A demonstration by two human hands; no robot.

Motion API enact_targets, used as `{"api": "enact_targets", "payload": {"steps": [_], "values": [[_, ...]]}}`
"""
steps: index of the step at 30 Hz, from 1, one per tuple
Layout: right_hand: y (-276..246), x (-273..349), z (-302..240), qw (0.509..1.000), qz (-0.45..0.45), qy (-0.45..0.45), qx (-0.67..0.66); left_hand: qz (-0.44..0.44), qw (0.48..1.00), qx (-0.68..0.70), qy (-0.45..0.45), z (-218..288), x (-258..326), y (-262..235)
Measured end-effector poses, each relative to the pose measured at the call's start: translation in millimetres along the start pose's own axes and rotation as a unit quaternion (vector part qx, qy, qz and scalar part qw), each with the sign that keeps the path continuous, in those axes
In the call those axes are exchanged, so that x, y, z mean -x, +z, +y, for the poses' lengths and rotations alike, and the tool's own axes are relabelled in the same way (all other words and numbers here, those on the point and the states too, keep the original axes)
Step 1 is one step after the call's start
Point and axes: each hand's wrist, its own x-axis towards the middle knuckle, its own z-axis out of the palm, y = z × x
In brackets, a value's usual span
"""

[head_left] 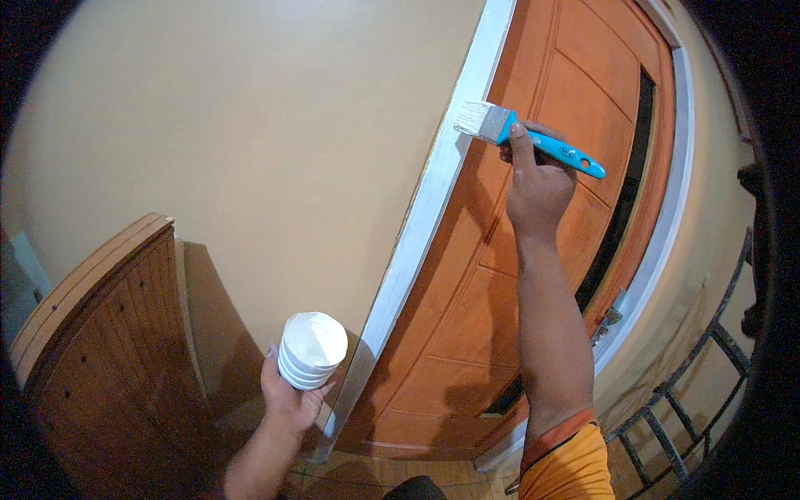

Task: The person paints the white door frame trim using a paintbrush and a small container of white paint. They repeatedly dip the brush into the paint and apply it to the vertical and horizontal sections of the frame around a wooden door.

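Observation:
My right hand (540,179) grips a paintbrush (546,152) by its bright blue handle, thumb laid along it. White paint coats the bristles, which lie against the white door frame (414,218) high on its left side. Lower down, my left hand (292,397) cradles a white ribbed cup (310,354) from beneath and behind. Something white shows inside the cup's mouth. It is held in front of the beige wall, a little left of the frame. Behind my right arm stands an orange-brown panelled door (467,308), which looks closed.
A brown slatted wooden panel with a curved top (100,333) rises at the lower left. Beige wall (250,150) fills the upper left. On the right are a door handle (612,317) and a dark ladder-like metal frame (675,408). Tiled floor (367,475) shows below.

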Motion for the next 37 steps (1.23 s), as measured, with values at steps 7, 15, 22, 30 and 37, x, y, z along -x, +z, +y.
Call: {"api": "enact_targets", "payload": {"steps": [7, 15, 22, 30, 37], "values": [[5, -6, 2, 0.998, 0.004, -0.037, 0.049, -0.003, 1.0, -0.005, 0.011, 0, -1, -2], [7, -5, 8, 0.994, -0.01, -0.053, 0.093, 0.012, 1.0, 0.02, 0.015, 1, -3, -3], [5, 1, 7, 0.991, -0.035, -0.062, 0.111, -0.018, 1.0, 0.018, 0.017, 2, -4, -6], [5, 9, -1, 0.992, -0.06, -0.013, 0.112, -0.012, 1.0, 0.011, 0.024, 3, -3, -6], [2, 11, -6, 0.977, -0.088, -0.058, 0.185, -0.038, 0.999, 0.011, 0.012, 3, -9, -15]]}}
